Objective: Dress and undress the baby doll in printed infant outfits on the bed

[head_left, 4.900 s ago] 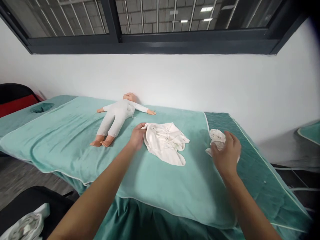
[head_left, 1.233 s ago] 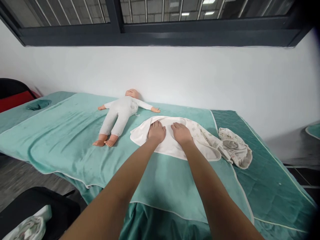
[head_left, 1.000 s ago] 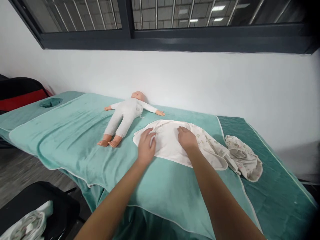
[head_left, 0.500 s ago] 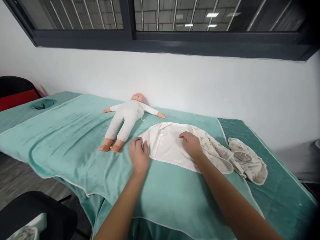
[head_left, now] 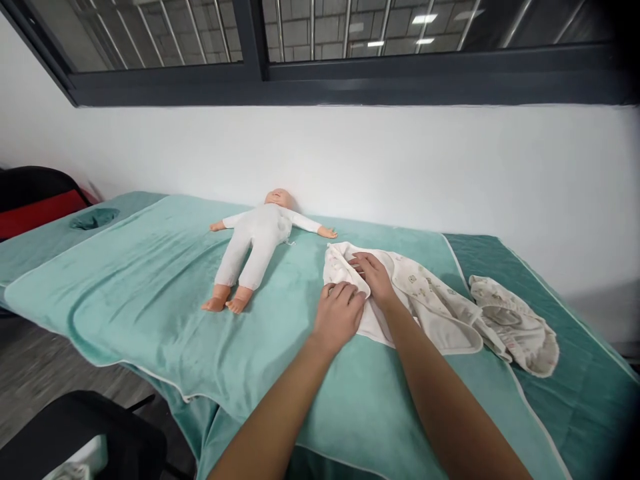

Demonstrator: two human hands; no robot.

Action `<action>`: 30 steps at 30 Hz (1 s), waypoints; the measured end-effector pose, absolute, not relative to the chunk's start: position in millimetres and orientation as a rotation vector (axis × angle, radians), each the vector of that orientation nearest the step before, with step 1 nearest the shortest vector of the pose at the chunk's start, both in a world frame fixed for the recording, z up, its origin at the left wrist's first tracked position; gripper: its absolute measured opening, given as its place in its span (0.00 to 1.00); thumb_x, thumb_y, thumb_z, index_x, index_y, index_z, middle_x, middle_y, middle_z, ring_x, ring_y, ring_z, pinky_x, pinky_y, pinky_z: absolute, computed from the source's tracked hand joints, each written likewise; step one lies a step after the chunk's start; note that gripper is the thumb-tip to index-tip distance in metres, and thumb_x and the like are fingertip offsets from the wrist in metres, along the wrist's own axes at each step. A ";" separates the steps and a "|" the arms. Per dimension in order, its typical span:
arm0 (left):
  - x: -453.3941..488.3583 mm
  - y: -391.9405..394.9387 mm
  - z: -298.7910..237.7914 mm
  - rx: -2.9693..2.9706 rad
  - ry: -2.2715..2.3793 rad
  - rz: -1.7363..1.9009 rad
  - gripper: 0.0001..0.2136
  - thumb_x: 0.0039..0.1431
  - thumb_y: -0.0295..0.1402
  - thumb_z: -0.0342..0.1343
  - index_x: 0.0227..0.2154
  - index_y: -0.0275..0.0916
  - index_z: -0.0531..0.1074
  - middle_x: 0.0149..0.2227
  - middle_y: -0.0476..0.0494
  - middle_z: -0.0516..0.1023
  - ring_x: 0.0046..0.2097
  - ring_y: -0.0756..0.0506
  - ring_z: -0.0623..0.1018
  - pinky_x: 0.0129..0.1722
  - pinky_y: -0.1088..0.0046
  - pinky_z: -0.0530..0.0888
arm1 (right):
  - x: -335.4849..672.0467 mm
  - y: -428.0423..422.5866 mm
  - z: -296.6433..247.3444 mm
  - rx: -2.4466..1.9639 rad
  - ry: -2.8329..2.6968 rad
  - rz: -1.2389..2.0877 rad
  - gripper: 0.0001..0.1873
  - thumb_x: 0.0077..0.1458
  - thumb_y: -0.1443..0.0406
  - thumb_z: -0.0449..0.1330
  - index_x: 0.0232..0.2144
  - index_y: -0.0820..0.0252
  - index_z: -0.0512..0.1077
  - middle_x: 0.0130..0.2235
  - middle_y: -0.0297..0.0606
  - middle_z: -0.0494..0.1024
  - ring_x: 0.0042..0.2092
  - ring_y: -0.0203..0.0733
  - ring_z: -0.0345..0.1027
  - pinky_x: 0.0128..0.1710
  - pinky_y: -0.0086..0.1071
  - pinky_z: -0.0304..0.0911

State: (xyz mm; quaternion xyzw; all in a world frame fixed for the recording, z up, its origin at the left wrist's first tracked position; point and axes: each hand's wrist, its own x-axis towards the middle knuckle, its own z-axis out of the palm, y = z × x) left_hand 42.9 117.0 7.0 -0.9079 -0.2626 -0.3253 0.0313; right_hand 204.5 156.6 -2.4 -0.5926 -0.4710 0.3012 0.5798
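Note:
A white baby garment (head_left: 430,307) lies on the teal blanket (head_left: 150,293) covering a bed. Its left edge is folded over toward the middle. My left hand (head_left: 339,317) grips that folded left edge with curled fingers. My right hand (head_left: 373,277) lies flat on the garment just behind it, fingers stretched out. A baby doll (head_left: 255,240) in a white suit lies on its back to the left, arms spread, head at the wall.
A second printed cloth (head_left: 515,330) lies crumpled at the right, on the darker green quilt (head_left: 590,393). A black chair (head_left: 85,433) stands at the lower left beside the bed. A red-and-black seat (head_left: 35,200) is at the far left.
The garment was crumpled, then spread flat under both hands. Since half a second ago my left hand has carried its left edge rightward over the middle. My right hand stayed on the cloth.

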 end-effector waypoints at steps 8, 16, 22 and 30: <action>39.7 121.1 7.5 -2.860 -1.003 -1.203 0.11 0.68 0.32 0.47 0.44 0.42 0.74 0.47 0.42 0.79 0.54 0.43 0.74 0.56 0.58 0.66 | 196.5 155.1 -2.9 -1.389 -1.213 0.794 0.13 0.48 0.59 0.60 0.37 0.59 0.73 0.33 0.34 0.76 0.35 0.40 0.70 0.39 0.34 0.67; 38.6 143.5 -6.2 -2.530 -1.728 -1.727 0.25 0.61 0.36 0.56 0.60 0.38 0.59 0.62 0.32 0.61 0.61 0.40 0.68 0.59 0.59 0.69 | 209.5 145.3 -2.7 -1.481 -1.036 0.579 0.16 0.49 0.62 0.54 0.41 0.58 0.72 0.37 0.36 0.75 0.39 0.43 0.69 0.42 0.35 0.64; 41.9 144.6 -4.5 -2.676 -1.773 -1.535 0.34 0.56 0.43 0.62 0.61 0.36 0.57 0.54 0.34 0.69 0.54 0.39 0.73 0.54 0.59 0.71 | 227.8 127.5 -6.2 -1.628 -0.882 0.482 0.15 0.47 0.63 0.54 0.38 0.59 0.73 0.36 0.38 0.76 0.39 0.46 0.69 0.43 0.38 0.62; 37.4 144.1 -3.4 -2.726 -1.924 -1.584 0.08 0.62 0.35 0.52 0.40 0.40 0.72 0.35 0.46 0.78 0.37 0.46 0.75 0.39 0.69 0.70 | 217.6 112.2 0.2 -1.601 -1.006 0.554 0.18 0.52 0.56 0.56 0.43 0.56 0.74 0.28 0.31 0.74 0.32 0.42 0.65 0.35 0.33 0.60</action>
